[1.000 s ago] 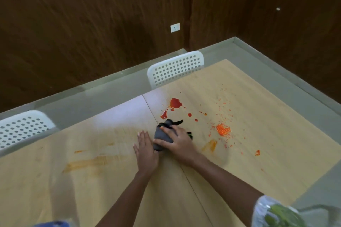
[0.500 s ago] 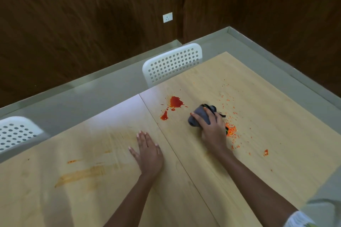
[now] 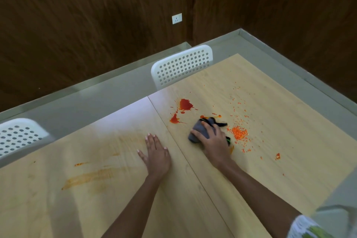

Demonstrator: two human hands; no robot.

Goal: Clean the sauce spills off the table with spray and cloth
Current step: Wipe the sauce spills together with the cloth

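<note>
The right hand (image 3: 213, 142) grips a crumpled dark grey cloth (image 3: 200, 131) on the pale wooden tabletop (image 3: 270, 121), between red sauce splashes (image 3: 185, 104) and orange crumbs (image 3: 239, 133). The left hand (image 3: 156, 153) rests flat, fingers straight, beside the centre seam; bare wood lies toward the right edge.

2 white perforated chairs (image 3: 182, 65) & (image 3: 18, 135) tucked at table's far edge. Dark wood-panel wall (image 3: 87, 15) behind, w/ white socket (image 3: 177, 18). Grey floor (image 3: 92, 102) btwn wall & chairs.
</note>
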